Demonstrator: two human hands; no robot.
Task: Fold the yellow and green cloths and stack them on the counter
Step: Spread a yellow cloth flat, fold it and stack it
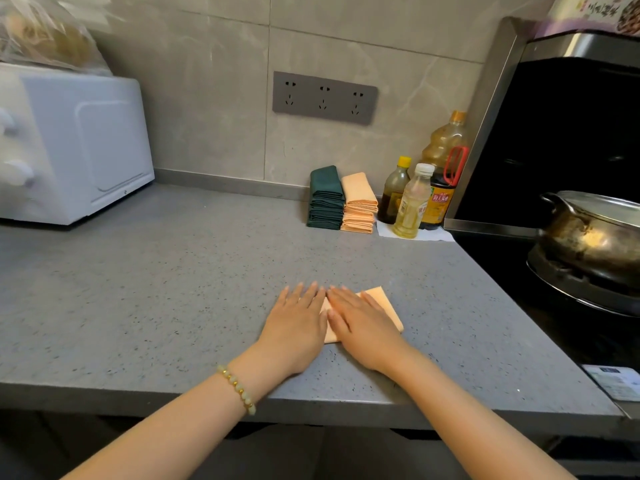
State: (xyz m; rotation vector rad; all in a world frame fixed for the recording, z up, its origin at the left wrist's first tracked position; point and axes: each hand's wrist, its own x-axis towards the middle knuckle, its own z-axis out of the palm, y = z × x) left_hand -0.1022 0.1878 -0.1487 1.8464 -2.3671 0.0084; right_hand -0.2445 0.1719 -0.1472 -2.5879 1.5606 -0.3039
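A folded yellow-orange cloth (387,306) lies flat on the grey counter (173,289) near its front edge. My left hand (294,327) and my right hand (360,329) press on it side by side with straight fingers, covering most of it. Only its right corner and a strip between the hands show. At the back of the counter stand two piles of folded cloths side by side: a dark green stack (325,199) and a yellow-orange stack (359,204) touching its right side.
A white microwave (69,147) sits at the back left. Three bottles (412,202) of oil and sauce stand right of the stacks. A stove with a metal pot (592,233) borders the counter on the right. A socket strip (323,97) is on the wall.
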